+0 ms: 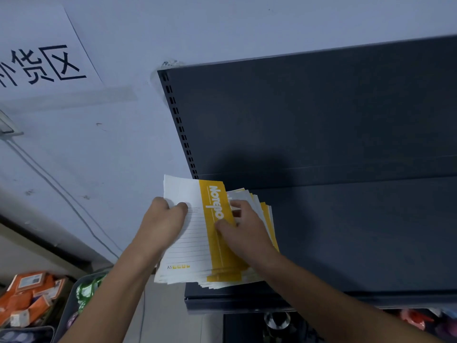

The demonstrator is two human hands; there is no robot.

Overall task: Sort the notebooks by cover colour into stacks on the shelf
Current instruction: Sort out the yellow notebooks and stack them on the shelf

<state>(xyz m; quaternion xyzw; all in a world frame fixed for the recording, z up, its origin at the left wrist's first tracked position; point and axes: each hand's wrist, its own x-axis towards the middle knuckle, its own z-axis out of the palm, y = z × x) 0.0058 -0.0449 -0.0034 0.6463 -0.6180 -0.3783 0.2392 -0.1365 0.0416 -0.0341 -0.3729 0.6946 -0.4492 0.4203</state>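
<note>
A fanned stack of several yellow-and-white notebooks (197,253) lies on the left end of the dark shelf (358,231), hanging a little over its left edge. The top notebook (212,199) has a yellow band with white lettering. My left hand (163,221) holds the white left side of the top notebook, fingers curled over its edge. My right hand (242,226) rests on the yellow band, thumb and fingers pinching the notebook edges on the stack's right side. Only yellow covers show.
The shelf's dark back panel (309,120) rises behind it, with a slotted upright (180,129) at its left. A pale wall with a paper sign (42,48) is on the left. Bins of orange packets (29,298) and green items (86,293) sit below left.
</note>
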